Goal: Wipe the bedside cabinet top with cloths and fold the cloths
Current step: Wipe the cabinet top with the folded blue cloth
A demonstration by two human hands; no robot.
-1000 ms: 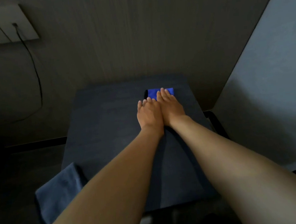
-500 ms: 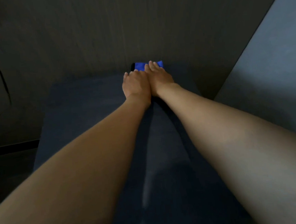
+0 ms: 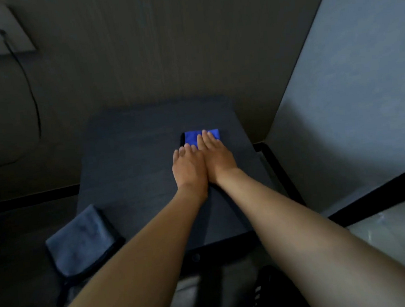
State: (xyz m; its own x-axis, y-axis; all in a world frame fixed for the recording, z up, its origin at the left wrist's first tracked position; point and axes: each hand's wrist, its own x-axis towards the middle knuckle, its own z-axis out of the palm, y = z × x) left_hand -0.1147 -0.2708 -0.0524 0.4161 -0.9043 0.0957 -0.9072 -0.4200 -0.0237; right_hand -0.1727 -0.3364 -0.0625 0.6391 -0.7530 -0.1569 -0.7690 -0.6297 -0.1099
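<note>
Pressing both palms flat, you have the blue cloth (image 3: pixel 201 136) pinned under your left hand (image 3: pixel 189 165) and right hand (image 3: pixel 218 158), which sit side by side and touching, fingers (image 3: pixel 205 138) straight and laid out on the fabric rather than curled round it. The cloth lies on the cabinet top (image 3: pixel 134 147), toward the far right at about one o'clock from its middle, with only its far strip showing past your fingertips. From here the likely trouble is the cloth bunching or sliding out from under your palms if you push with uneven pressure, since it looks folded small and thick with a dark edge on its left side; a stroke carried too far could also run it up against the wall (image 3: pixel 187 55) or off the right edge. The top is a dark, matte, flat slab with squared corners and a faint grain. The grey cloth (image 3: pixel 79 242) at seven o'clock looks soft and plush, dark-trimmed, folded roughly square, and it overhangs the near left corner, so a careless elbow or sweep could knock it down to the floor.
</note>
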